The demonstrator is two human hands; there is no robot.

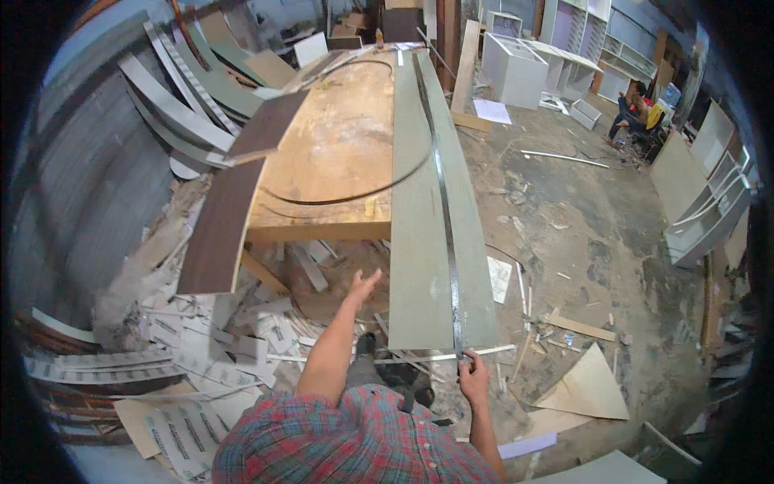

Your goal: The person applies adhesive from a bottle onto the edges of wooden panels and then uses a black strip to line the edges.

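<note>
A long grey-green board (pixel 419 266) lies lengthwise along the right side of the wooden workbench, its near end reaching past the bench's front edge. Down its length runs a glossy dark edging strip (pixel 446 218). At the board's near end, my right hand (pixel 474 376) pinches the end of this strip between thumb and fingers. My left hand (pixel 365 285) is held out with fingers apart, just left of the board and in front of the bench, with nothing in it.
The workbench (pixel 322 173) carries a curved dark strip and two dark brown panels (pixel 222 226) overhanging its left side. Offcuts and paper litter the floor at left. White cabinets (pixel 514 73) stand at the back right; a person (pixel 633 113) sits near them. A triangular panel (pixel 592 385) lies at right.
</note>
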